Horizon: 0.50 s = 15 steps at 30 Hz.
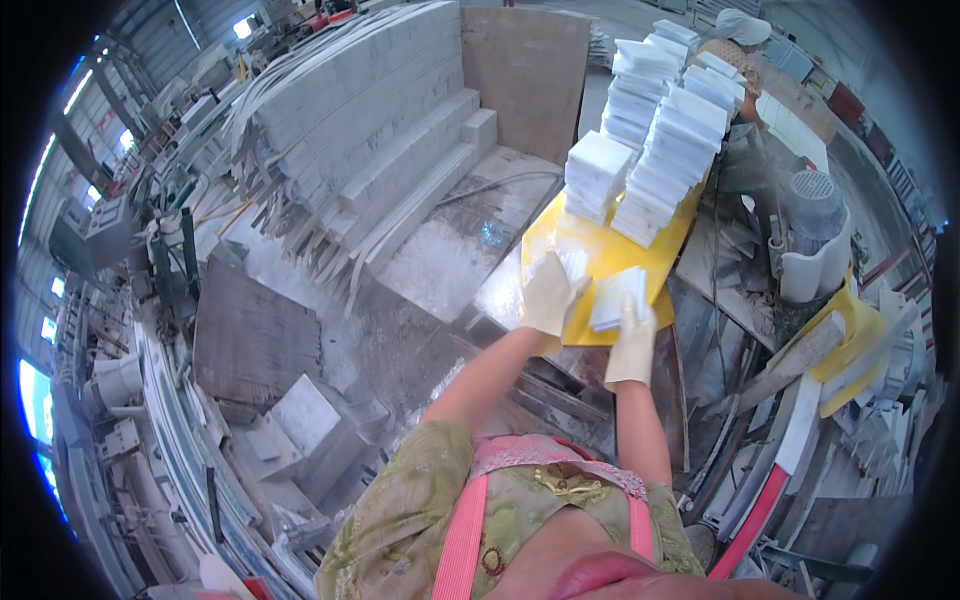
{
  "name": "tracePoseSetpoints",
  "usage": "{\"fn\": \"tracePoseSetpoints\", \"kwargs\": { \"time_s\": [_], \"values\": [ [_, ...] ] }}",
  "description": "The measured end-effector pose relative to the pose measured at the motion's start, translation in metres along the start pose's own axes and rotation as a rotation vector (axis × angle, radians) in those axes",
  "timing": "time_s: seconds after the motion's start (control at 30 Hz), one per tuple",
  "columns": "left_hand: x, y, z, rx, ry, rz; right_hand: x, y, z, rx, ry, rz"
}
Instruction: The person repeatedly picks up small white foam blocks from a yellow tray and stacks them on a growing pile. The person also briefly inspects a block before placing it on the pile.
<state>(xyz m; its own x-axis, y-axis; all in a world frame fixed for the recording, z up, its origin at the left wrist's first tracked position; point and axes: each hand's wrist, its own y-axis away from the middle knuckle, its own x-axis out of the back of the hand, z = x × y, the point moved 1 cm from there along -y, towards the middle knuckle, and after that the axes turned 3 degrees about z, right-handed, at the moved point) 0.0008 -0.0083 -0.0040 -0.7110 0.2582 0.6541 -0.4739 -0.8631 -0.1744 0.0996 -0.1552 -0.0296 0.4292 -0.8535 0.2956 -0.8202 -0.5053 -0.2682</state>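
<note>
Both my hands wear pale gloves. My left hand (pixel 549 294) rests on a small white stone tile (pixel 573 262) lying on the yellow board (pixel 560 228). My right hand (pixel 633 345) grips a short stack of white tiles (pixel 617 297) at the board's near edge. Taller stacks of white tiles (pixel 660 165) stand in rows on the far half of the board, with a lower stack (pixel 596 175) to their left.
Another person (pixel 742 45) with a covered head stands beyond the stacks. Long white stone slabs (pixel 370 130) lean at the left. A grey motor (pixel 815 200) sits at the right. Broken stone and dark boards (pixel 255 335) litter the floor below.
</note>
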Motion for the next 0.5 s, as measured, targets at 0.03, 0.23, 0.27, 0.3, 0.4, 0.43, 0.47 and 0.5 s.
{"fn": "tracePoseSetpoints", "kwargs": {
  "time_s": [0.03, 0.23, 0.27, 0.3, 0.4, 0.43, 0.47, 0.5],
  "values": [
    [0.000, 0.000, 0.001, 0.007, -0.030, 0.003, -0.017, -0.004, 0.004, 0.108, 0.248, -0.028],
    [0.005, -0.011, 0.004, 0.158, 0.079, -0.149, -0.080, -0.012, 0.019, -0.198, -0.080, -0.049],
    [0.006, -0.011, 0.004, 0.165, 0.100, -0.149, -0.082, -0.009, 0.016, -0.177, -0.123, -0.065],
    [0.006, -0.012, 0.005, 0.167, 0.083, -0.143, -0.081, -0.006, 0.013, -0.150, -0.150, -0.056],
    [0.006, -0.012, 0.003, 0.151, 0.030, -0.122, -0.065, 0.002, 0.007, -0.229, -0.319, -0.169],
    [0.005, -0.013, 0.001, 0.144, 0.009, -0.141, -0.056, 0.002, 0.007, -0.235, -0.327, -0.206],
    [0.005, -0.014, -0.001, 0.143, -0.017, -0.166, -0.048, 0.001, 0.007, 0.030, -0.113, -0.250],
    [0.004, -0.016, -0.002, 0.153, -0.021, -0.185, -0.039, -0.001, 0.008, 0.291, 0.106, -0.290]
  ]
}}
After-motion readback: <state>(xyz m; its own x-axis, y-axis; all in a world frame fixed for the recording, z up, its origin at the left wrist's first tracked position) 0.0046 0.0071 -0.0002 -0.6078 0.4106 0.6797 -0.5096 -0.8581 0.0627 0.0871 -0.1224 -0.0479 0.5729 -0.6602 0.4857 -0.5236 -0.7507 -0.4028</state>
